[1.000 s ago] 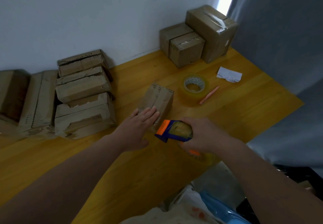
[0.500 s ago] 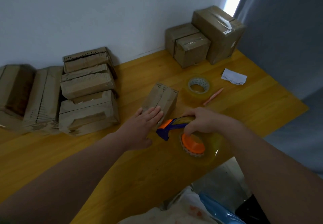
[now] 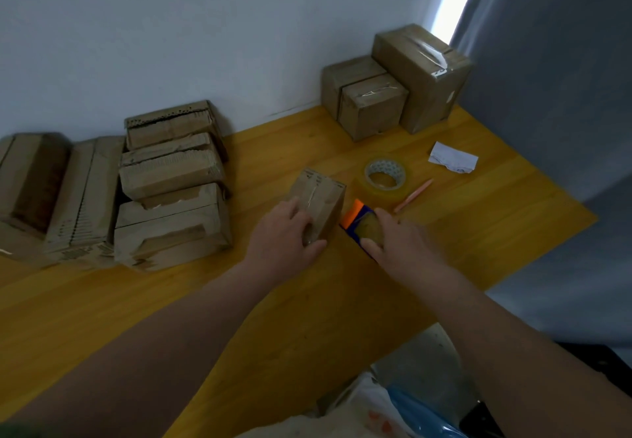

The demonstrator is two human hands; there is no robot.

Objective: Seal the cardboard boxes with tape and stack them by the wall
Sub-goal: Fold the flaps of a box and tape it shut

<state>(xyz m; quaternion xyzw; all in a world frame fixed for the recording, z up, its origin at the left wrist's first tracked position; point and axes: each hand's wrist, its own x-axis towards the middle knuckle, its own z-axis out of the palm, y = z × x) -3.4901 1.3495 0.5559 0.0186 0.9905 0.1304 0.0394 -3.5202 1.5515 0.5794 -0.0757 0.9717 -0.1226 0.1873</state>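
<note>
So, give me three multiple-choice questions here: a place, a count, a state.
1. Where does the loose tape roll lie? A. on the table near the small box; B. on a big box; C. in a hand.
2. How many boxes stand in the far right corner? A. one; B. three; C. six.
3. What does the right hand do? A. grips the tape dispenser; B. lies flat; C. holds a pen.
Answers: 1A, it lies on the wood; 2B, two small and one big; 3A, it curls round the dispenser.
</note>
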